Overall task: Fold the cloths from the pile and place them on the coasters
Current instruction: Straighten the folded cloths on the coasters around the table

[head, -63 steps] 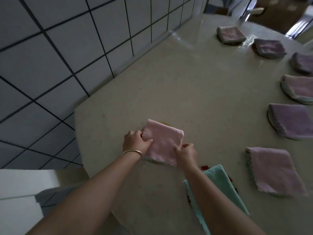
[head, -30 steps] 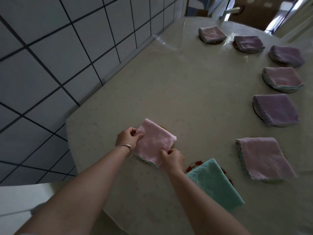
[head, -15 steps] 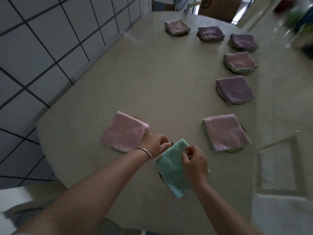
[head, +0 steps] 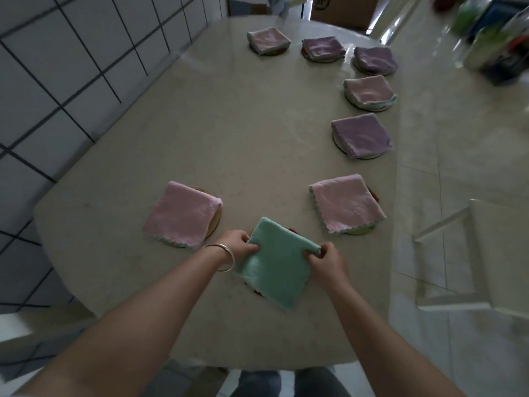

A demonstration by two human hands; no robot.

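Mint-green cloth (head: 276,265): folded square held between both hands, lying over a coaster (head: 259,292) of which only red-patterned slivers show at its edges.
Left hand (head: 237,246): fingers curled onto the cloth's left edge, pinching it; a metal bangle (head: 221,257) sits at the wrist.
Right hand (head: 325,260): fingers curled round the cloth's far right corner, gripping it.
Change: two seconds ago both hands were squaring the pink cloth (head: 183,214); they have left it lying just left of the left fingers on its own coaster and moved to the green one.
Meaning: the pink cloth is probably finished; the green cloth is being squared on its coaster, likely the last adjustment.
Beyond the fingers: another pink cloth (head: 346,206) just past the right hand, then five more folded cloths curving away along the table (head: 229,133).
Pile: none visible; whether any cloths remain cannot be told from this view.
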